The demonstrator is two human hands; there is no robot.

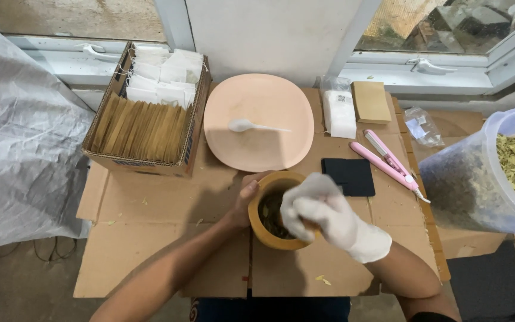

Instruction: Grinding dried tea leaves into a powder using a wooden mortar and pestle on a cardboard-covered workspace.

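At the near edge of the cardboard sheet (150, 238), the bare left hand (244, 206) grips the bowl (275, 235) by its rim; the gloved right hand (320, 209) curls over it, fingers bunched. The plate (257, 122) sits beyond, open cardboard left.

Small round wooden bowl (272, 223), yellow-brown, standing upright on flat cardboard, at 6 o'clock from the pink plate. Dark bits of dried leaves (269, 213) inside. Partly hidden at its 3 o'clock side.
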